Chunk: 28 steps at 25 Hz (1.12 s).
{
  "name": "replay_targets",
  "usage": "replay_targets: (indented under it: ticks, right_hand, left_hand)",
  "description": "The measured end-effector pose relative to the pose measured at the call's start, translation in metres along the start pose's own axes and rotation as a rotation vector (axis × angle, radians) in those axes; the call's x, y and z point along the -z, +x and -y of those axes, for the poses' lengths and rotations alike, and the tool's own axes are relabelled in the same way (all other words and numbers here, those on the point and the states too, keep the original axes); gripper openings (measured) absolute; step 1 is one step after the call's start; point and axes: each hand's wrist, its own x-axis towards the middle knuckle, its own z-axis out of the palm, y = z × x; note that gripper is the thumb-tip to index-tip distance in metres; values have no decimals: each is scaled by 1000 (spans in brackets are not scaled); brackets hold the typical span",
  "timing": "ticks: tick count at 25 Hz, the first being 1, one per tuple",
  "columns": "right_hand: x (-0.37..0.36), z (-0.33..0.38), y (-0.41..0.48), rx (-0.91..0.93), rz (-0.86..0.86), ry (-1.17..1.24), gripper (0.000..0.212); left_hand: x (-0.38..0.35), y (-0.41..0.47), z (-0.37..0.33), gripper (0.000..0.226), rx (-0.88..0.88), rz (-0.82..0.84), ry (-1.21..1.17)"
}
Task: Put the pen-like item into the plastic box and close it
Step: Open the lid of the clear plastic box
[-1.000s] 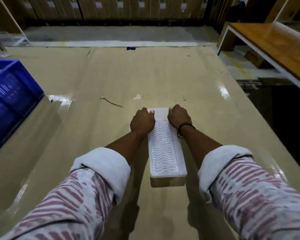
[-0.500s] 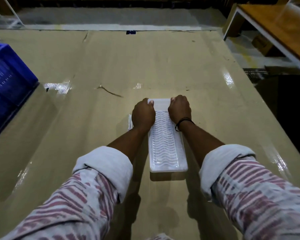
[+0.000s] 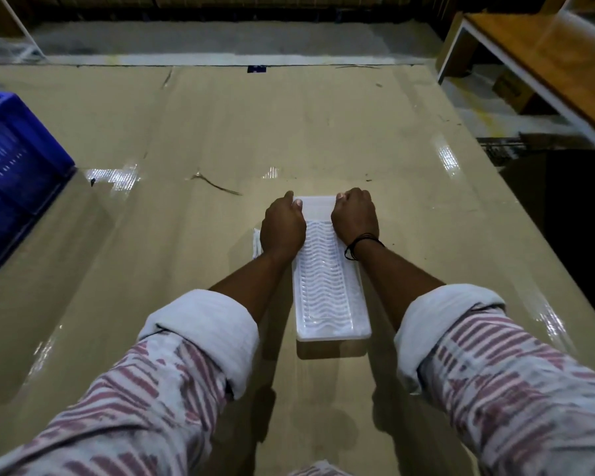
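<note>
A long white translucent plastic box [image 3: 327, 290] with a wavy ribbed lid lies lengthwise on the glossy beige table [image 3: 152, 235], its lid down. My left hand [image 3: 281, 226] grips the box's far left corner, thumb on top. My right hand [image 3: 355, 214] grips the far right corner the same way; a black band circles that wrist. A small white edge [image 3: 256, 243] sticks out under my left hand. No pen-like item is in sight; the box's inside is hidden by the lid.
A blue plastic crate [image 3: 11, 166] stands at the table's left edge. A thin dark strand [image 3: 217, 187] lies on the table beyond the box. To the right, past the table's edge, stands a wooden bench with a white frame [image 3: 547, 63].
Both hands stay on the box's far end. The view has tipped down a little, and a white edge under my left hand has come into sight.
</note>
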Motion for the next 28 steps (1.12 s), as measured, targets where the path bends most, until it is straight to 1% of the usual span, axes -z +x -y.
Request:
replay_targets:
  ticks: [2, 4, 7, 9, 12, 18, 22, 25, 26, 28]
  right_hand:
    - [7, 2, -10, -60, 11, 73, 46]
    - [15, -3, -28, -124, 56, 97, 55]
    - [20, -17, -64, -185, 123, 44, 59]
    - [22, -19, -81, -187, 111, 14, 57]
    - [23, -11, -90, -157, 41, -49, 52]
    - [26, -4, -99, -67, -72, -146, 47]
    - [28, -3, -104, 6, -117, -207, 41]
    - [32, -1, -107, 98, -96, -275, 32]
    - [34, 1, -109, 140, -84, -324, 32]
    - [42, 9, -118, 183, -17, -409, 40]
  left_hand:
    - [7, -10, -6, 52, 90, 7, -56]
    - [13, -33, -8, 58, 131, 25, -78]
    - [14, -77, -1, 55, 137, 85, -61]
    - [11, -94, 2, 49, 142, 97, -71]
    - [7, -102, -1, 43, 140, 69, -62]
    - [12, -109, -2, 31, 36, -16, -149]
    - [13, -110, 5, 27, -1, 17, -287]
    - [27, -110, 5, 33, 62, 102, -397]
    - [32, -111, 5, 34, 96, 121, -431]
    - [43, -113, 6, 35, 188, 149, -526]
